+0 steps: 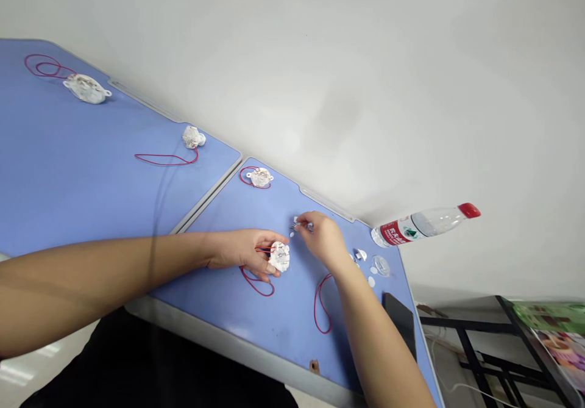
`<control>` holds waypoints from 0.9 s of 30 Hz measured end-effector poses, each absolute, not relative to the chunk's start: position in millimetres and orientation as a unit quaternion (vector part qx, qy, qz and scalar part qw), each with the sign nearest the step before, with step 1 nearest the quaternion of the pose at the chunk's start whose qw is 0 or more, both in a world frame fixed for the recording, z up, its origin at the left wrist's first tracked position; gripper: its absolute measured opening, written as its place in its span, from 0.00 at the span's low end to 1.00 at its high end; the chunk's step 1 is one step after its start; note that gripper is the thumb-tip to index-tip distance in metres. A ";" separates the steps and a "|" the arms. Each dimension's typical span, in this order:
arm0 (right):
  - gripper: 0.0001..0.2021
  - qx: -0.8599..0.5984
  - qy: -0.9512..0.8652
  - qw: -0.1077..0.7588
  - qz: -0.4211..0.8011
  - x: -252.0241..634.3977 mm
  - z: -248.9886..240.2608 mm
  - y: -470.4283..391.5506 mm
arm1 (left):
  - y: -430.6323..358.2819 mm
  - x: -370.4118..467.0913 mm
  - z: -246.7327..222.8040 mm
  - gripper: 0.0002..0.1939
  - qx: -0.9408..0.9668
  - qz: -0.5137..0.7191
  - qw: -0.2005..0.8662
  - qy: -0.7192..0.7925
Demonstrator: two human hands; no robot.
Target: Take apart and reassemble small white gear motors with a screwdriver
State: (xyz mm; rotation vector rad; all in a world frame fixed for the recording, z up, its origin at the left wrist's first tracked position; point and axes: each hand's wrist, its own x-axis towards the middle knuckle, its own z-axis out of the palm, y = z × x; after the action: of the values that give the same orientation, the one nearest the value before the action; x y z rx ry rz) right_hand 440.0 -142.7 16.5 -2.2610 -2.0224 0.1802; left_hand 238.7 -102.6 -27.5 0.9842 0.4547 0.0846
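Note:
Between the fingers of my left hand (pixel 249 252) is a small round white craft piece (pixel 280 257) with a mottled clear middle and a red cord. A loop of that red cord (pixel 258 283) hangs below the hand onto the blue table. To its right, my right hand (pixel 322 234) reaches down with fingertips pinched together just above the tabletop. Small white and silvery bits (pixel 292 233) lie at those fingertips; whether one is between them is too small to tell. Another red cord loop (pixel 322 307) lies beside the right forearm.
Similar white pieces with red cords lie at the far left (pixel 86 89), near the table seam (pixel 192 136) and behind my hands (pixel 260 177). A water bottle (pixel 423 225), a clear round part (pixel 381 266), small white discs and a dark phone-like slab (pixel 401 322) are at the right.

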 end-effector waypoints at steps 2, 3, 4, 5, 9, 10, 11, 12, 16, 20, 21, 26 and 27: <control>0.11 -0.762 -0.644 0.053 0.049 446.3 21.6 -135.4 | -102.5 238.5 -28.2 0.39 0.470 0.039 0.856 0.212; 0.12 -0.769 -0.635 0.050 0.047 448.6 23.2 -130.8 | -102.4 238.5 -28.7 0.39 0.471 0.040 0.856 0.208; 0.11 -0.774 -0.630 0.045 0.048 450.1 24.0 -125.7 | -102.4 238.3 -29.2 0.39 0.473 0.041 0.856 0.203; 0.11 -0.776 -0.627 0.038 0.051 450.6 24.0 -120.7 | -102.2 238.2 -29.6 0.39 0.475 0.043 0.856 0.200; 0.07 -0.777 -0.626 0.013 0.066 446.2 17.5 -104.3 | -101.7 237.5 -29.0 0.39 0.483 0.043 0.852 0.199; 0.06 -0.776 -0.627 0.011 0.070 444.7 15.1 -101.5 | -101.8 237.4 -28.2 0.39 0.484 0.042 0.851 0.198; 0.06 -0.776 -0.627 0.011 0.074 443.3 12.7 -99.2 | -102.0 237.5 -27.2 0.38 0.483 0.041 0.852 0.198; 0.07 -0.775 -0.627 0.014 0.078 442.3 10.6 -97.4 | -102.3 237.6 -26.0 0.38 0.482 0.040 0.852 0.199; 0.08 -0.777 -0.621 0.043 0.096 440.5 9.4 -96.1 | -104.0 238.5 -22.3 0.38 0.479 0.042 0.851 0.209; 0.08 -0.770 -0.615 0.113 0.128 439.0 23.7 -113.4 | -104.3 238.7 -24.2 0.38 0.480 0.048 0.853 0.198; 0.08 -0.761 -0.619 0.132 0.142 438.1 28.3 -121.4 | -104.1 238.7 -25.3 0.38 0.479 0.049 0.854 0.196; 0.06 -0.665 -0.647 0.271 0.257 430.1 38.5 -168.0 | -102.5 238.1 -26.5 0.37 0.478 0.046 0.854 0.203; 0.06 -0.646 -0.648 0.296 0.273 428.0 37.3 -175.4 | -102.3 238.1 -25.6 0.35 0.482 0.047 0.851 0.204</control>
State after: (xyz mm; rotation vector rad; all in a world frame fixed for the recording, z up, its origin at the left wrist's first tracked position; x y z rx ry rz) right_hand 428.0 -175.4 37.3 -1.7191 -1.7238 0.7272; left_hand 238.1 -102.3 -25.6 1.0139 0.4295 0.0995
